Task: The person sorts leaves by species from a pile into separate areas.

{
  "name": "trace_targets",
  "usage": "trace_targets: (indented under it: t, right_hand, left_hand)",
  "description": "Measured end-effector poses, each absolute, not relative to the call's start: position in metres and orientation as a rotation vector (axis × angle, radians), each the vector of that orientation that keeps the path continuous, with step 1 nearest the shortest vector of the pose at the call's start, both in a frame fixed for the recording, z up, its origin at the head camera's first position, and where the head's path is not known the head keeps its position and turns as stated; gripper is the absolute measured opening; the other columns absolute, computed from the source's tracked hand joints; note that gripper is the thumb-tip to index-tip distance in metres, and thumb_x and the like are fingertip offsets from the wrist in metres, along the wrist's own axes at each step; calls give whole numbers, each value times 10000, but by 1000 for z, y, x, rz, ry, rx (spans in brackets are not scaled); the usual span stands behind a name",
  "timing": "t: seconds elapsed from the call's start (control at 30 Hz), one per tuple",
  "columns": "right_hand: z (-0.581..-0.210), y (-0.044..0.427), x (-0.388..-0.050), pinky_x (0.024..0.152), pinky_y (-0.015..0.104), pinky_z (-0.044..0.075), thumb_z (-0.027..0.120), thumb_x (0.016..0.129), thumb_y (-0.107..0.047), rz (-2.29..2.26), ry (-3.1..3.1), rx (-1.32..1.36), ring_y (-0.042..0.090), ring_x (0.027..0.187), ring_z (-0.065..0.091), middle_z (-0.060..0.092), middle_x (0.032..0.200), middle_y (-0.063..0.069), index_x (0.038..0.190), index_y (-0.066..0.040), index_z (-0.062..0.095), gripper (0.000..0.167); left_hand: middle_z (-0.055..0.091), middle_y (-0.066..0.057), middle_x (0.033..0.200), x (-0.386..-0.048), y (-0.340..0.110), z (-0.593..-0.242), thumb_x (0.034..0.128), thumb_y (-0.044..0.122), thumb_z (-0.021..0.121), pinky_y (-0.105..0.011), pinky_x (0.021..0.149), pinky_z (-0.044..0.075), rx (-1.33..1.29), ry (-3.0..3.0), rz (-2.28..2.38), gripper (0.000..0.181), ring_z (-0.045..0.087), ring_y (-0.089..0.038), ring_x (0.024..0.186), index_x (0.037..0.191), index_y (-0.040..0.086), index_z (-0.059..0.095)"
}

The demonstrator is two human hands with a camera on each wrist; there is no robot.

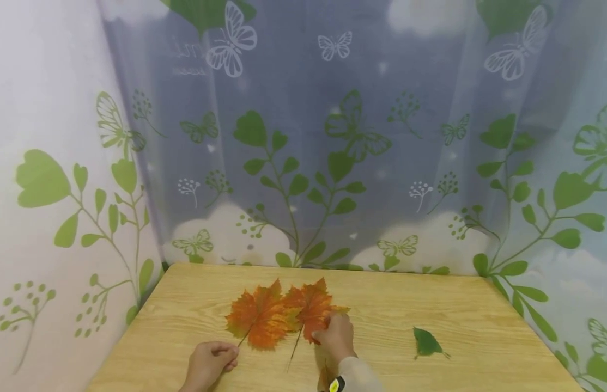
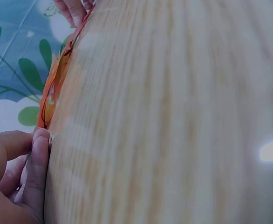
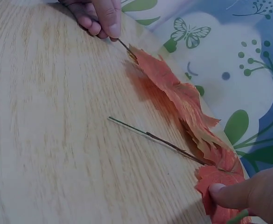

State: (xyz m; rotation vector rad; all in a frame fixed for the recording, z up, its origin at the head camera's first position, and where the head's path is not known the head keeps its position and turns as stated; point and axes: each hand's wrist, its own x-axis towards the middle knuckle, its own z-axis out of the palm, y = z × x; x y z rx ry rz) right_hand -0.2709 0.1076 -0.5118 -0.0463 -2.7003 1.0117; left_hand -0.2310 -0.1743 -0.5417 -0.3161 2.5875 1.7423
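Two orange-red artificial maple leaves lie side by side on the wooden table, edges overlapping. My left hand [image 1: 212, 362] pinches the stem of the left maple leaf [image 1: 259, 316] between thumb and fingers; the left wrist view shows this hand [image 2: 22, 168] low beside the table's edge. My right hand [image 1: 337, 335] grips the right edge of the right maple leaf [image 1: 308, 305]. In the right wrist view its thumb [image 3: 234, 193] presses on the leaf, and the fingers beneath are hidden. The right leaf's dark stem [image 3: 164, 142] points free toward the near side.
A small green leaf [image 1: 427, 342] lies on the table [image 1: 382, 305] to the right. Part of a brownish leaf [image 1: 324, 377] shows beside the right wrist, which wears a dark band with a yellow face [image 1: 337, 384]. A patterned curtain [image 1: 293, 163] hangs behind the table.
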Motion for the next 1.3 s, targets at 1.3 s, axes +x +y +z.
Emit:
trace_targets:
  t: [1.3]
  right_hand:
    - [-512, 130, -273, 535, 201, 524, 703, 819, 7, 2046, -2383, -405, 60, 562, 603, 678, 781, 60, 927, 153, 668, 185]
  left_hand:
    - [692, -38, 659, -234, -175, -540, 837, 67, 711, -263, 551, 550, -336, 2558, 1720, 128, 663, -131, 580, 891, -49, 722]
